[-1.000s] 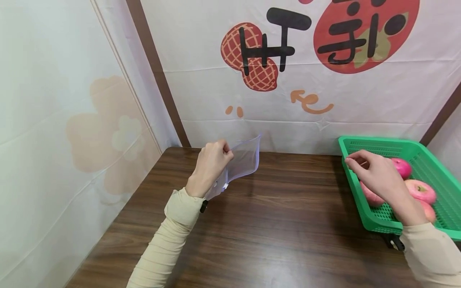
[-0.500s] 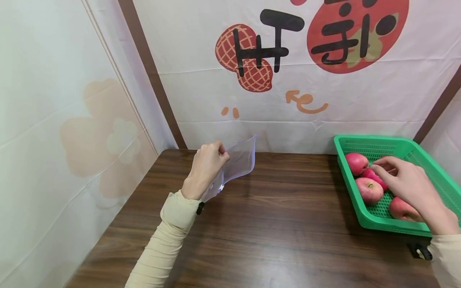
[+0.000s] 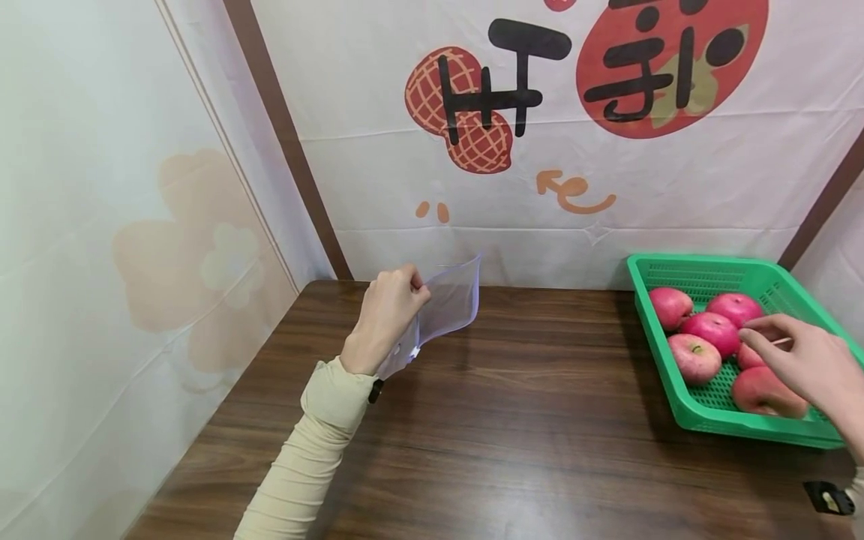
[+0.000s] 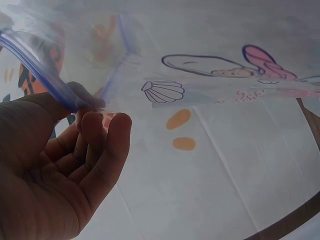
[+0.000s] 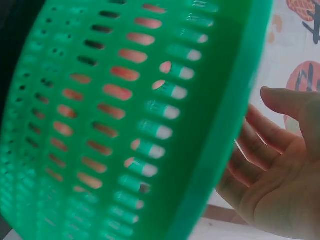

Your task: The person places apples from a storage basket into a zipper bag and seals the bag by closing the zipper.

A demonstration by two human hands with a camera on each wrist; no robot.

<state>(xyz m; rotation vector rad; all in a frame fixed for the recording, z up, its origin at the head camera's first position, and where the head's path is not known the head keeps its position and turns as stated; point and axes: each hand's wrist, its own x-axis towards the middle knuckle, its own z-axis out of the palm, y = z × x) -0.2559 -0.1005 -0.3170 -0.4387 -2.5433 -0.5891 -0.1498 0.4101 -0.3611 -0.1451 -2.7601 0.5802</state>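
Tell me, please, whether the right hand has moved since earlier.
Yes: in the head view, the right hand moved rightward relative to the green basket.

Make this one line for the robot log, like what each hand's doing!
left hand: pinches clear bag | right hand: hovers at green basket, gripping nothing | apples: inside basket

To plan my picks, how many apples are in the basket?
6 visible: back-left apple, back-right apple, middle apple, front-left apple, front-right apple, and sixth apple partly behind the right hand, which may hide more.
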